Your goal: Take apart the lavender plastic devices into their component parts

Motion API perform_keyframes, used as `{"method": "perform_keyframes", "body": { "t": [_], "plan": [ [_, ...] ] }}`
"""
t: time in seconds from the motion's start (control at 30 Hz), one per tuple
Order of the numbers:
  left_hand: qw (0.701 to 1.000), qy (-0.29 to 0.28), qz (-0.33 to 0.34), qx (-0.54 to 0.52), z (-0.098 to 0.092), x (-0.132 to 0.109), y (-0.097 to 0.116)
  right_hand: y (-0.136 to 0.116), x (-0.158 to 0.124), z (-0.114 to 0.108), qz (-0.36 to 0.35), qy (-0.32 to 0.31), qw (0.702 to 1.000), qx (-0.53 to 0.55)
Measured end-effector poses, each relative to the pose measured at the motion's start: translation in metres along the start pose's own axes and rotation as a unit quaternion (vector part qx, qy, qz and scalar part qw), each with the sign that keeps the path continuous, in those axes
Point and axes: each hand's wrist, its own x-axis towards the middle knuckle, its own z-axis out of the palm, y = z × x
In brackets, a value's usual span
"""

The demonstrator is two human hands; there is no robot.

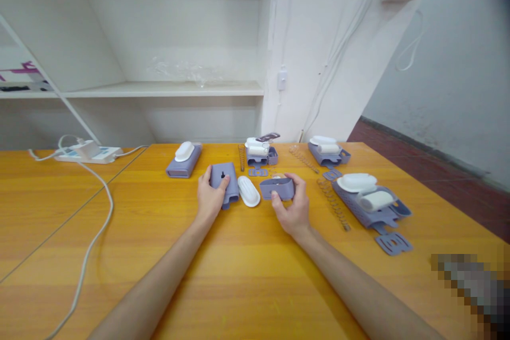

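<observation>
My left hand (211, 194) is closed round a purple plastic box-shaped housing (223, 172) with a dark keyhole-shaped slot in its face. Between my fingers and thumb, my right hand (294, 207) grips a shallow purple plastic cup-like part (279, 189), its open side up. What lies inside that part is too small to make out. A white ridged oval lid (249, 192) rests on the table between both hands, close beside the housing. The two purple parts are apart from each other.
Another purple housing (184, 166) with a white lid on it stands at the left. Further part sets lie at the back (257, 155), back right (327, 151) and right (366, 202), with coil springs (333, 204) alongside. A power strip (90, 154) trails a white cable (107, 212).
</observation>
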Motion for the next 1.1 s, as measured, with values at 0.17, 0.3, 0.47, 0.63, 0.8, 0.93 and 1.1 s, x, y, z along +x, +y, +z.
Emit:
{"method": "perform_keyframes", "body": {
  "t": [0.17,0.3,0.47,0.63,0.8,0.93,1.1],
  "plan": [
    [0.992,0.036,-0.036,-0.112,-0.001,0.004,-0.006,0.000,0.000,0.000,-0.001,-0.003,1.000,-0.005],
    [0.997,0.033,-0.024,-0.073,0.000,0.005,-0.007,0.000,0.000,0.000,-0.007,-0.008,1.000,-0.009],
    [0.999,0.004,0.046,0.000,-0.003,0.001,0.001,0.001,-0.001,0.000,-0.007,-0.014,1.000,-0.016],
    [0.964,0.042,0.253,0.066,-0.011,-0.017,0.018,0.005,-0.003,0.005,-0.032,-0.038,0.998,-0.028],
    [0.869,-0.061,0.469,0.144,-0.012,-0.034,0.028,0.005,-0.003,0.007,-0.103,-0.098,0.990,0.002],
    [0.798,-0.071,0.570,0.183,-0.010,-0.039,0.032,0.002,-0.001,0.004,-0.169,-0.157,0.973,-0.009],
    [0.766,-0.106,0.615,0.156,-0.010,-0.043,0.036,-0.006,0.002,0.002,-0.198,-0.166,0.963,-0.073]
  ]
}}
